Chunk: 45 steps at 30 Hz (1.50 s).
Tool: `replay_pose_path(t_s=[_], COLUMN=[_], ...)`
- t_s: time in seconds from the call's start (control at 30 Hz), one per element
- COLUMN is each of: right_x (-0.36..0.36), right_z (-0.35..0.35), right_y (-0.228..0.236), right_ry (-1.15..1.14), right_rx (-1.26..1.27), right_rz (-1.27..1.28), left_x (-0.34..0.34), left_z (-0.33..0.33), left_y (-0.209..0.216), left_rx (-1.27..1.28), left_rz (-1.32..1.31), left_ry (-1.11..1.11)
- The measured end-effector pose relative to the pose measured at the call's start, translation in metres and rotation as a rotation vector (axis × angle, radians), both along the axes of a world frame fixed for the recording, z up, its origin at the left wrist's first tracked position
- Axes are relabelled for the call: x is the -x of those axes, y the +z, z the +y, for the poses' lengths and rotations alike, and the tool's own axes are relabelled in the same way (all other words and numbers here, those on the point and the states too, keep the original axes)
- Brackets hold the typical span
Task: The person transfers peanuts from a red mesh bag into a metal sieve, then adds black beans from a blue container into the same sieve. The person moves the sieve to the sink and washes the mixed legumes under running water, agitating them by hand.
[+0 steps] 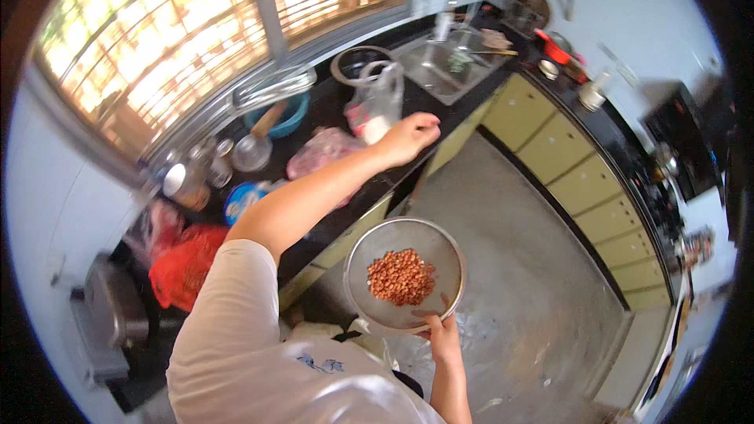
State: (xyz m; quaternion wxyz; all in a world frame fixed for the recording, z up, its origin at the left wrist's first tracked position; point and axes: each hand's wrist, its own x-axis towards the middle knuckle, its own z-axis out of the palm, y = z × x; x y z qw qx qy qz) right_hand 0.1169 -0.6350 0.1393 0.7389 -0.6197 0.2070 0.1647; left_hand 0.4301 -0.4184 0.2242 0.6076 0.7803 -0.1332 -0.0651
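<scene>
A shallow round metal bowl (365, 306) is held in front of my body, above the floor. Reddish-brown peanuts (400, 277) lie heaped in its middle. My right hand (442, 339) grips its near right rim, with part of the fingers hidden beneath. My left arm reaches out across the counter's front edge. At its end, my left hand (410, 138) is closed and a little blurred, its fingers curled in; whether anything is inside cannot be made out. Nearest to it is a white plastic bag (385, 94) on the black counter, with a pinkish plastic bag (322, 151) beside it.
A steel sink (440, 71) is set into the counter at the far end. Along the window stand a black-and-silver pot (361, 64), a blue basin (294, 114) and glass jars (188, 184). A red bag (187, 265) sits at left. Green cabinets (581, 165) border the grey floor (518, 267).
</scene>
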Motion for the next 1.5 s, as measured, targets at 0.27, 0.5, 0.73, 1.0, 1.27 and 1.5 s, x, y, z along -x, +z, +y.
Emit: replay_pose_path(t_s=[0.27, 0.5, 0.73, 1.0, 1.27, 1.5], right_x=[-0.024, -0.019, 0.022, 0.082, 0.1, 0.077], right_z=[0.029, 0.097, 0.167, 0.205, 0.21, 0.227], right_y=[-0.015, -0.049, -0.034, -0.03, -0.026, -0.006], right_ry=[0.368, 0.671, 0.591, 0.3, 0.279, 0.397], right_rx=[0.012, 0.124, 0.203, 0.163, 0.195, 0.161], right_rz=[0.104, 0.133, 0.147, 0.172, 0.158, 0.102], left_x=[0.222, 0.461, 0.479, 0.472, 0.449, 0.409], left_z=[0.28, 0.36, 0.387, 0.337, 0.325, 0.328], left_y=[0.058, -0.028, -0.079, -0.105, -0.123, -0.095], left_rx=[-0.33, -1.123, -0.725, -0.854, -0.762, -0.704], left_rz=[-0.385, 0.66, 0.168, -0.185, -0.186, 0.084], left_ry=[0.992, 1.218, 0.963, 0.176, 0.494, 0.653])
